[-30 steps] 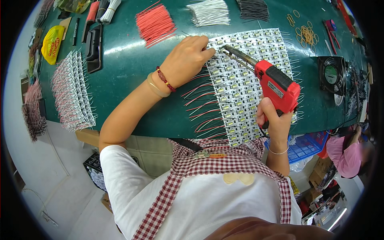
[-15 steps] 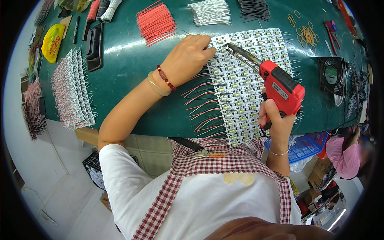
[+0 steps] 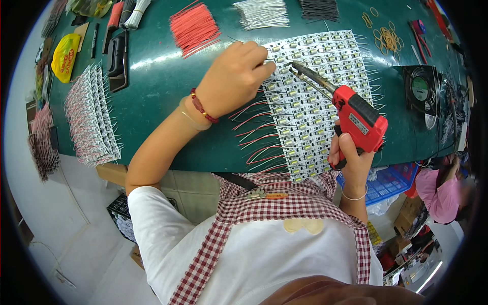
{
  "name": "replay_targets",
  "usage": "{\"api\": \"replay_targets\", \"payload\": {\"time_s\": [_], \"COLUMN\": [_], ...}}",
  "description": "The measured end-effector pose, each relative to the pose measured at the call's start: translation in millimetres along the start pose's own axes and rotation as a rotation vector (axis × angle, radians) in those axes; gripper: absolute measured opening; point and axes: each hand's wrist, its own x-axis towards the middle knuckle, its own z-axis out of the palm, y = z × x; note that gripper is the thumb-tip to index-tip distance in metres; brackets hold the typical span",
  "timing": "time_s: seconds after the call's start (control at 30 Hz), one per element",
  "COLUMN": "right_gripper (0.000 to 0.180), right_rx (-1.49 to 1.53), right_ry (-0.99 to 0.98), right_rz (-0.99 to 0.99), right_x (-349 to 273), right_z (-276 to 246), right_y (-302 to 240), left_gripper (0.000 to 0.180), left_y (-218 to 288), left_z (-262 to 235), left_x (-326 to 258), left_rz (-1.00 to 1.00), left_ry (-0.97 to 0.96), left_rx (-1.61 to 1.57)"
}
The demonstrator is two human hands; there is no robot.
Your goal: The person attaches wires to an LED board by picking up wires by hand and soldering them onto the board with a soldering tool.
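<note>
**Soldering wires onto a sheet of small LED boards**

The sheet of LED boards point(image 3: 310, 96) lies flat on the green table point(image 3: 152, 86), near its front edge, right of centre. Looks thin, light and probably fragile: many tiny parts in rows, snap lines between them. Best held down flat from above or taken by a bare edge, not by the parts. Red and white wire leads point(image 3: 256, 137) stick out of the sheet's left edge, thin and bendy.

Left hand point(image 3: 234, 79) rests on the sheet's upper left corner, fingertips pressed together, pinching something thin, likely a wire; too small to tell for sure. Right hand point(image 3: 351, 157) is closed around the grip of a red soldering gun point(image 3: 356, 117), its metal tip point(image 3: 300, 68) over the sheet's top rows just beside the left fingertips. The tip is probably hot.

Beyond the sheet: a red wire bundle point(image 3: 193, 28), a white wire bundle point(image 3: 262, 12), a black wire bundle point(image 3: 317, 9). Rubber bands point(image 3: 386, 35) off the sheet's upper right, a small fan point(image 3: 419, 89) to its right. Finished strips point(image 3: 91, 117) well left of the sheet, a yellow bag point(image 3: 66, 56) beyond them.
</note>
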Motion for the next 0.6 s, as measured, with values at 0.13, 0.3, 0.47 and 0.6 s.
{"api": "replay_targets", "payload": {"time_s": [0.13, 0.3, 0.47, 0.6], "right_gripper": [0.026, 0.021, 0.019, 0.020], "right_rx": [-0.099, -0.129, -0.193, -0.244], "right_ry": [-0.014, -0.021, -0.028, -0.040], "right_rz": [0.009, 0.014, 0.044, 0.044], "right_x": [-0.1, -0.7, -0.5, -1.6], "right_z": [1.4, 2.0, 1.8, 0.5], "right_y": [2.8, 4.2, 7.8, 9.8], "left_gripper": [0.017, 0.015, 0.014, 0.014], "left_y": [3.7, 4.8, 4.7, 5.8], "left_z": [17.5, 18.6, 17.5, 17.0], "left_x": [-11.1, -13.4, -12.3, -12.0], "left_rz": [-0.027, -0.051, -0.046, -0.053], "left_ry": [-0.041, -0.066, -0.078, -0.090], "left_rx": [-0.056, -0.044, -0.037, -0.033]}}
